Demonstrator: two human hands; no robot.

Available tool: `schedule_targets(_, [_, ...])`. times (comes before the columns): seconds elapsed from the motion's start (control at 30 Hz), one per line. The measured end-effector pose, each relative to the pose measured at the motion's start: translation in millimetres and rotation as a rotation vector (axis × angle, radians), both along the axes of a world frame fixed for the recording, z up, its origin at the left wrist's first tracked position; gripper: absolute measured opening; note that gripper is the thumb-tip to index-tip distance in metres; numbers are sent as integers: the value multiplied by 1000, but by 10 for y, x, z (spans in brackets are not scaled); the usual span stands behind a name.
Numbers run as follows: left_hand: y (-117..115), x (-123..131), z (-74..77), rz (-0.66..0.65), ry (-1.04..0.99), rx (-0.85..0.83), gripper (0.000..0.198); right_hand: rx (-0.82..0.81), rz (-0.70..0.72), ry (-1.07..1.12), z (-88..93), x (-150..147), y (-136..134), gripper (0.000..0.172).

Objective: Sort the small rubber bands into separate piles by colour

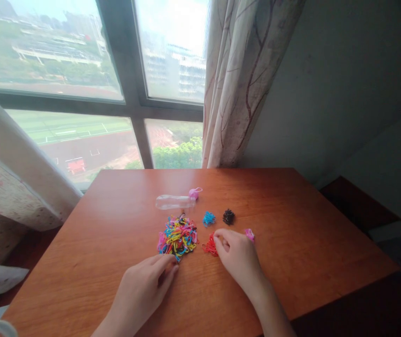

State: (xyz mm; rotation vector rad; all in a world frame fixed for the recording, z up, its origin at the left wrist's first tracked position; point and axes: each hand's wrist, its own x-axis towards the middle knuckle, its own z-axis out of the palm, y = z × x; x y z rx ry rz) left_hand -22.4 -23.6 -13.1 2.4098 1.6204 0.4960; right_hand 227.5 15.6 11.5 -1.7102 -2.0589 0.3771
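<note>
A mixed heap of small elastic bands [177,236] in yellow, pink, blue, red and black lies on the table. At its near edge, my left hand [147,283] has thumb and forefinger drawn together by the bands; what they hold, if anything, is too small to make out. My right hand [237,252] is closed in a pinch over a small pile of red elastic bands [210,247], partly covering it. Blue elastic bands [209,218] and black elastic bands [228,216] form two little piles farther back. Pink elastic bands [249,234] show partly behind my right hand.
A clear plastic bottle [174,202] lies on its side behind the heap, with a pink cap [194,193] with a loop by its mouth. The brown wooden table [309,243] reaches to the window, where a patterned curtain [235,84] hangs.
</note>
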Motion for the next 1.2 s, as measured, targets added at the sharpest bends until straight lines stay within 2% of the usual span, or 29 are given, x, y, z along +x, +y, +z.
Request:
schedule_targets(0.17, [5, 68, 12, 51, 39, -15, 16, -5, 87, 98, -171, -355, -356, 18])
schedule_targets(0.3, [19, 123, 24, 69, 77, -29, 18, 2, 86, 97, -269, -457, -493, 17])
schedule_targets(0.47, [41, 134, 8, 51, 73, 22, 22, 54, 87, 90, -314, -468, -526, 18])
schedule_targets(0.77, [57, 89, 50, 45, -87, 165, 22, 69, 92, 77, -316, -475, -538, 17])
schedule_targets(1.07, [76, 41, 78, 59, -179, 40, 19, 44, 95, 82, -306, -465, -533, 15])
schedule_targets(1.2, [146, 116, 184, 5, -146, 42, 19, 47, 97, 87, -315, -471, -539, 16])
